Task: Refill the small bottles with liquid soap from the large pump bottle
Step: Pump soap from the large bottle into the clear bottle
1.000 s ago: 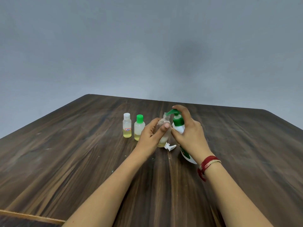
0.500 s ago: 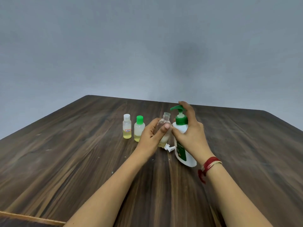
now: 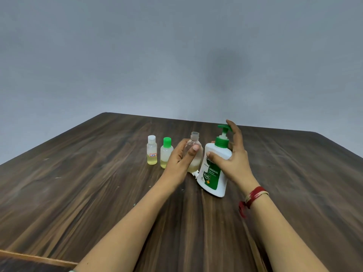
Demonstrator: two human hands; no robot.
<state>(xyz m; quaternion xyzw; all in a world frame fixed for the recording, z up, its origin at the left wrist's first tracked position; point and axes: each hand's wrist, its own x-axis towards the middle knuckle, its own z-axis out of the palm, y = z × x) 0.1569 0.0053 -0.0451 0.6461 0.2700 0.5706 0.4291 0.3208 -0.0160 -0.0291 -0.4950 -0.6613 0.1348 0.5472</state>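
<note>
L hand (image 3: 182, 160): fingers + thumb wrapped round the small clear plastic bottle (image 3: 194, 149), uncapped, upright on the dark wood-grain table (image 3: 98, 193); clenched on its mid-body.
R hand (image 3: 233, 160): thumb on the front shoulder of the large white pump bottle w/ green pump head (image 3: 213, 173), fingers behind the neck, index raised by the pump top; grasping, not pressing, I judge.
Key relation: spout points L toward the clear bottle's open mouth but sits just R of it and higher, not over it. Both long axes approx vertical, pump bottle leaning slightly. R hand is nearer the pump; L steadies the target.
Further L: small clear bottle w/ white cap + label (image 3: 151, 152); small bottle w/ green cap (image 3: 166, 154); both part-full, yellowish.
Hidden: soap level in the held bottle, behind my fingers; small white cap (image 3: 195, 174) at its base, mostly covered; whether the pump bottle's base sits flat, can't tell.
</note>
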